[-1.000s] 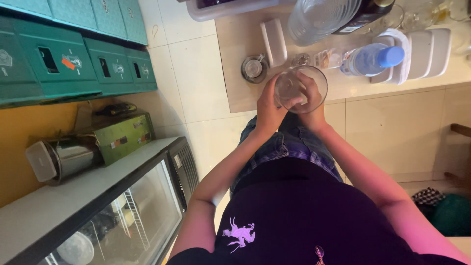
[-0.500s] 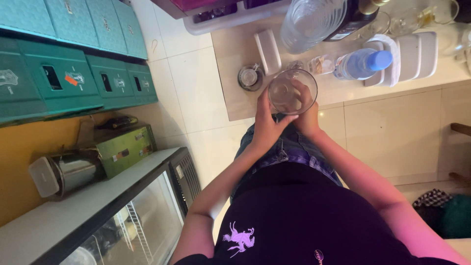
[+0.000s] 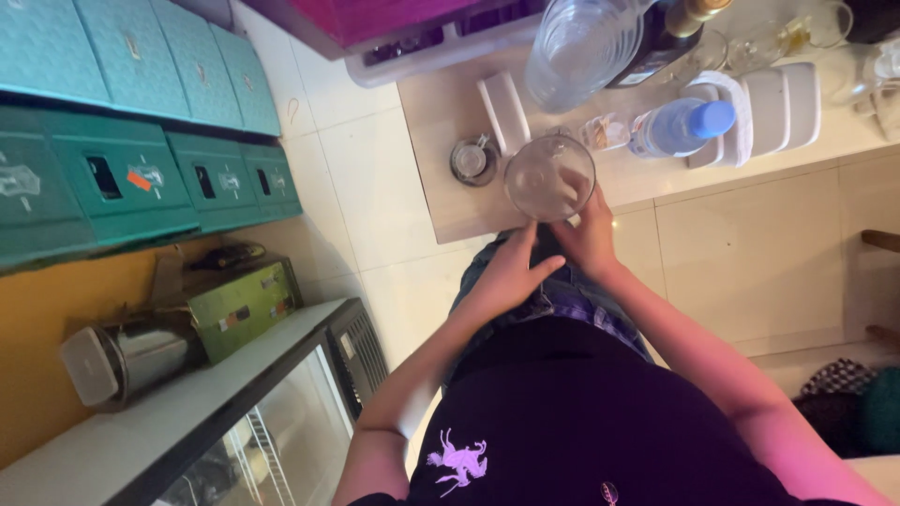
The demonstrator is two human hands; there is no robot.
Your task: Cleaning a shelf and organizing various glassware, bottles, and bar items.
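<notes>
A tiled kitchen floor beside a pale tabletop (image 3: 450,187). The right hand (image 3: 589,234) grips a clear glass bowl (image 3: 549,176) at the tabletop's near edge; the left hand (image 3: 511,276), fingers spread, hangs just below, holding nothing.

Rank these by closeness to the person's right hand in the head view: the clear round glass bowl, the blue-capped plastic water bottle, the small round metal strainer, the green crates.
1. The clear round glass bowl, touching the right hand, at the counter's edge.
2. The blue-capped plastic water bottle, lying on the counter beyond the bowl.
3. The small round metal strainer, on the bowl's other side; close to the bottle's rank.
4. The green crates, stacked by the far wall.
</notes>
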